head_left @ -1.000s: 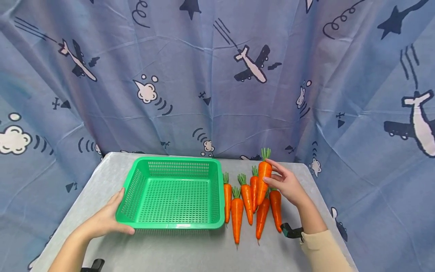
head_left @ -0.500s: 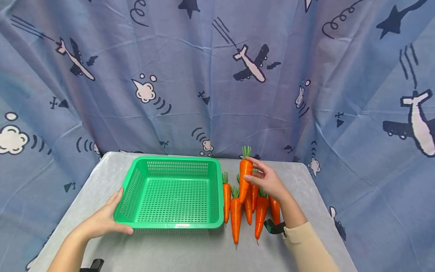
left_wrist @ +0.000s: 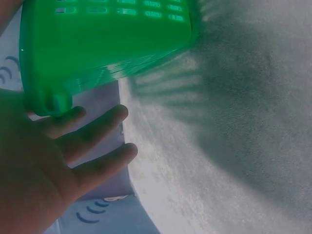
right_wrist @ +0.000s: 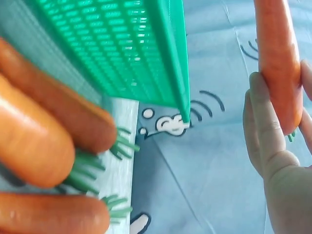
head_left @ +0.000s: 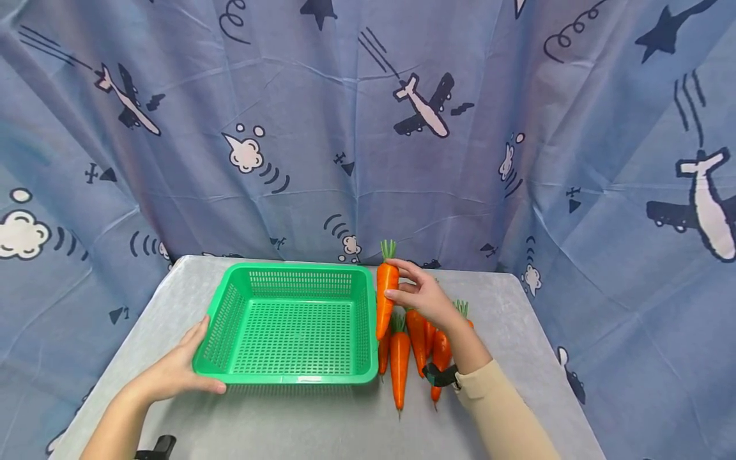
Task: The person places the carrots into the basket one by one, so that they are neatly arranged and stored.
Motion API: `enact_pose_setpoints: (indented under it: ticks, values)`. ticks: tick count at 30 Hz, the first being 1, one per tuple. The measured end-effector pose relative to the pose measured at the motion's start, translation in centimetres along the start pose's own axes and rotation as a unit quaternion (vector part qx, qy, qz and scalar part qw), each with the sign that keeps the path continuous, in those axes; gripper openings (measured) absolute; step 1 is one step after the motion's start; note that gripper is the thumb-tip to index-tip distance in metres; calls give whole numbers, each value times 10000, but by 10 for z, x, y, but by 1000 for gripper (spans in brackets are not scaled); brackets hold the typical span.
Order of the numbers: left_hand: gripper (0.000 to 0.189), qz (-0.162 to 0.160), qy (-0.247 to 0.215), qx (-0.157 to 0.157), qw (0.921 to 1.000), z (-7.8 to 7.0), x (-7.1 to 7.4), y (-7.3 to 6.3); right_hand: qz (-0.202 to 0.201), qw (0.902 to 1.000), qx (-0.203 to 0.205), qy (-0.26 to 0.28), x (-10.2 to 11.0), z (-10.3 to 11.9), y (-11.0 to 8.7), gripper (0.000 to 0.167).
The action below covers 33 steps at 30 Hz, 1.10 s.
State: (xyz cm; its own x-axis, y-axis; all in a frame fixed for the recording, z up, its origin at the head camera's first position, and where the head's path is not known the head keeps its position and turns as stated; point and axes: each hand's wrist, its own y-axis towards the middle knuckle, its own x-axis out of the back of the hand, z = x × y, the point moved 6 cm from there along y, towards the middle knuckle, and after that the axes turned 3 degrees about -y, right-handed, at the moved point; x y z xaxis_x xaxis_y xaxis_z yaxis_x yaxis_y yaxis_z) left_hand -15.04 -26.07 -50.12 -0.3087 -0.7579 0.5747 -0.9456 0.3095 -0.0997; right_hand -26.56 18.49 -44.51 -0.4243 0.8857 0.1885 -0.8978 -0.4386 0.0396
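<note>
An orange carrot (head_left: 386, 287) with a green top is pinched between the thumb and fingers of my right hand (head_left: 422, 297). It is raised upright at the right rim of a green plastic basket (head_left: 299, 379), over the carrots there. In the right wrist view the carrot (right_wrist: 278, 63) hangs apart from the basket wall (right_wrist: 117, 58). My left hand (head_left: 178, 370) rests against the basket's left side, thumb near the front corner. Its fingers stretch out straight below the rim in the left wrist view. Inside the basket only its slotted floor shows.
Several more carrots (head_left: 399, 370) lie on the grey table (head_left: 276, 421) right of the basket, partly hidden by my right hand and forearm. A blue patterned curtain (head_left: 287, 128) hangs behind the table and along its sides.
My right hand has carried the carrot leftward, from above the right side of the carrot group to the basket's right rim. The left hand and basket stay almost in place.
</note>
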Motion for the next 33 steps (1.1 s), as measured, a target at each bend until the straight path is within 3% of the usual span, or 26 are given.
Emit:
enact_pose_setpoints:
  ticks: [9,20,33]
  values:
    - [139,-7,-60,80,9999,1,1,0,235,9996,-172,0,-28,10,23,64]
    - [138,-80,-155,-55,9998,-1,-1,4,380,9991,-95,148,-56,17,43,64]
    - [135,-169,-231,-96,9995,5,0,-3,513,9980,-188,302,-91,23,71,59]
